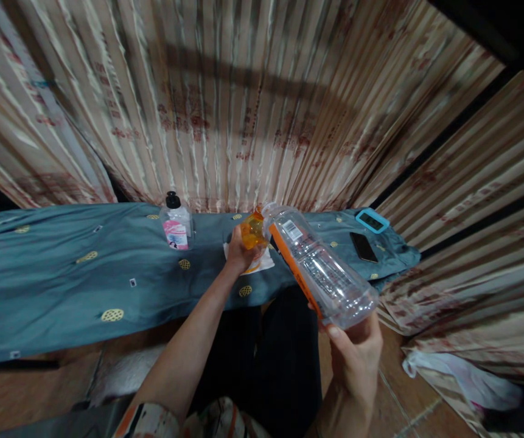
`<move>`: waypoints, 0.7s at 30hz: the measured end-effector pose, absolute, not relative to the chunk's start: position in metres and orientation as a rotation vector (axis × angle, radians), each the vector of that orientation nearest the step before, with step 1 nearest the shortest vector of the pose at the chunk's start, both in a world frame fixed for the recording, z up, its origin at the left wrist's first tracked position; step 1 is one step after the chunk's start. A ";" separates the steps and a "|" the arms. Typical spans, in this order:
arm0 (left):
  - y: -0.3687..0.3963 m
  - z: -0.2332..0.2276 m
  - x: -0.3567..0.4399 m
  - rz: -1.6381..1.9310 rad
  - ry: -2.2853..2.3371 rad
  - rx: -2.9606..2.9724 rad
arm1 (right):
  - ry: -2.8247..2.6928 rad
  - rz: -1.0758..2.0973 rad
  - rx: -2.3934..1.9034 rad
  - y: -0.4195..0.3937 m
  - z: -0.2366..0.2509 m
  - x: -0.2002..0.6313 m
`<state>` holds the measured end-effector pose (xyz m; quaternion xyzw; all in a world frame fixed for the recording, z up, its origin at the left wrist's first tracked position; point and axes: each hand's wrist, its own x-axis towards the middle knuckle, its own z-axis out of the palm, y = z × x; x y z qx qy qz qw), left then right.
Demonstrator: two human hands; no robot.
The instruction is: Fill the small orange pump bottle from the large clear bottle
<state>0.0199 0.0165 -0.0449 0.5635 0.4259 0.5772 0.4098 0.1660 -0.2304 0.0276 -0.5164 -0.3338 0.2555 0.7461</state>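
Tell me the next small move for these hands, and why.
Probably steady the orange container with the left hand: the clear bottle, its base in the right hand, slants with its neck close by that container.

We see a large clear plastic bottle (320, 263) with an orange label running along its lower left side and a small white barcode panel near the shoulder. It lies slantwise across our view, its base resting in the right hand (355, 347), its neck pointing away from us and to the left. Just beside that neck we see a small translucent orange bottle (252, 231), smooth and shiny, held in the left hand (238, 252). Whether the two bottles touch, we cannot tell.
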 end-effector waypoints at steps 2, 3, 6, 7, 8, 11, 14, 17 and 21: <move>0.016 -0.044 0.020 1.430 1.109 1.411 | -0.740 0.559 -1.116 -0.230 0.029 0.165; 0.016 -0.043 0.021 1.420 1.130 1.408 | -0.742 0.557 -1.112 -0.230 0.029 0.165; 0.015 -0.041 0.021 1.417 1.158 1.421 | -0.745 0.546 -1.123 -0.230 0.030 0.165; 0.015 -0.041 0.021 1.418 1.164 1.421 | -0.748 0.543 -1.127 -0.230 0.029 0.165; 0.015 -0.040 0.021 1.418 1.167 1.417 | -0.752 0.543 -1.130 -0.230 0.029 0.165; 0.015 -0.040 0.021 1.412 1.170 1.404 | -0.761 0.556 -1.131 -0.230 0.028 0.166; 0.014 -0.038 0.022 1.418 1.180 1.389 | -0.759 0.559 -1.134 -0.230 0.026 0.167; 0.012 -0.035 0.023 1.438 1.181 1.375 | -0.759 0.557 -1.142 -0.229 0.025 0.168; 0.011 -0.034 0.021 1.442 1.150 1.374 | -0.760 0.569 -1.158 -0.229 0.019 0.171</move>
